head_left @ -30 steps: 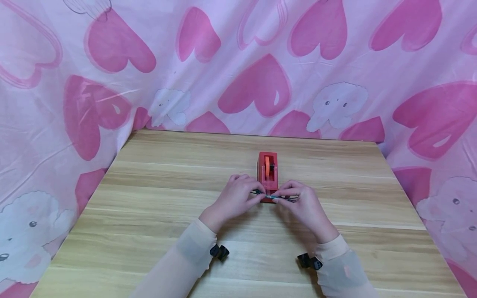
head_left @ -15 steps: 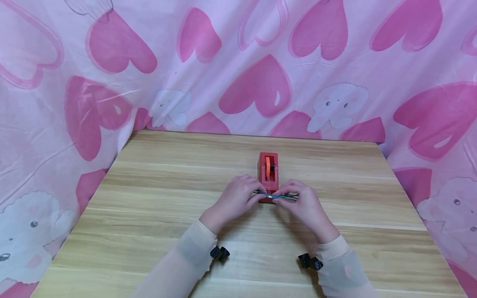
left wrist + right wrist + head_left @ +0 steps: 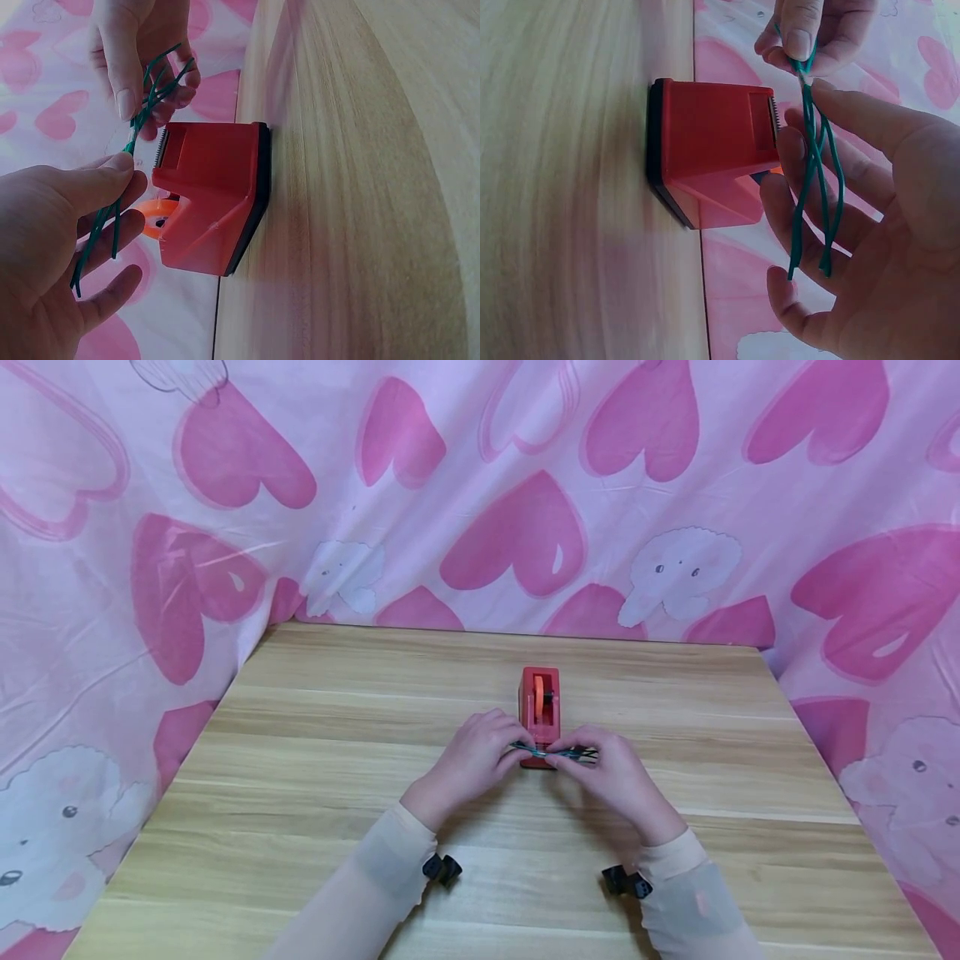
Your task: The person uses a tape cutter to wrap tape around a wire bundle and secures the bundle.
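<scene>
Beige sleeves (image 3: 363, 881), black wrist cameras (image 3: 433, 867)

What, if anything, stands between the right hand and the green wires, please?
Nothing visible does: the right hand pinches the green wires directly, as does the left hand. The red tape dispenser stands below, not between.

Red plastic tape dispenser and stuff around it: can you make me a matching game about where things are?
1. red plastic tape dispenser
2. thin green strands
3. round orange reel
4. pink heart-patterned cloth

A. behind the light wooden table
B. standing on the table
C. inside the dispenser
D. held by the left hand and right hand

Pairs: 1-B, 2-D, 3-C, 4-A
</scene>
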Demonstrator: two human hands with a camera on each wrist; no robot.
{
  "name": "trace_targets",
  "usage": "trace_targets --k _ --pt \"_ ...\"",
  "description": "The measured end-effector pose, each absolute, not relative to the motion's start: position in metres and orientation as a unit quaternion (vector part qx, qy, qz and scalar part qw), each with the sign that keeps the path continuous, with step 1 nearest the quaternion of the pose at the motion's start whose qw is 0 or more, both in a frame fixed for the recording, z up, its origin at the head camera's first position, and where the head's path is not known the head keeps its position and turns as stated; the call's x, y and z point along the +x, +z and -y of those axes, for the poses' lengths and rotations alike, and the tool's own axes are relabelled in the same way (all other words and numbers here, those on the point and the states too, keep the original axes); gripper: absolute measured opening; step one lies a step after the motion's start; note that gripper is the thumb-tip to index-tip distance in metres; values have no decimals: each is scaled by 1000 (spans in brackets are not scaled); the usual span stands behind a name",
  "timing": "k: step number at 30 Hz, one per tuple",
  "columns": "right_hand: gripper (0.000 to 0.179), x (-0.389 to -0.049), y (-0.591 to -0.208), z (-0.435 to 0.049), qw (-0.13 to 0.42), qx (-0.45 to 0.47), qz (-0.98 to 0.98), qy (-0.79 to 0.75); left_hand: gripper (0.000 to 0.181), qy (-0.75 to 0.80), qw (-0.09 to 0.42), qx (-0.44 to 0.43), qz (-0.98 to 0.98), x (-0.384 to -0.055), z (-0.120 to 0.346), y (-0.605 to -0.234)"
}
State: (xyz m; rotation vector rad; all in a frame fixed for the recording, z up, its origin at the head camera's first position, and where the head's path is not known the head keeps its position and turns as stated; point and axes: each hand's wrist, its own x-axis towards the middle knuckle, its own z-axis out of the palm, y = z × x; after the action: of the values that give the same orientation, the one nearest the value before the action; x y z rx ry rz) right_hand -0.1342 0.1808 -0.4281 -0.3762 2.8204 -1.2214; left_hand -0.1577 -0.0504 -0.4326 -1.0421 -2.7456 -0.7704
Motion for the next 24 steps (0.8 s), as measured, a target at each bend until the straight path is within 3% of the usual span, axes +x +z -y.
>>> trace_targets --k 18,24 --pt "6 -134 -424 -176 21 -126 -924 -362 12 -229 70 -324 915 -158 51 -430" --pt "5 -132 -429 -175 14 -132 -917 -375 14 -231 50 -316 919 -157 51 -426"
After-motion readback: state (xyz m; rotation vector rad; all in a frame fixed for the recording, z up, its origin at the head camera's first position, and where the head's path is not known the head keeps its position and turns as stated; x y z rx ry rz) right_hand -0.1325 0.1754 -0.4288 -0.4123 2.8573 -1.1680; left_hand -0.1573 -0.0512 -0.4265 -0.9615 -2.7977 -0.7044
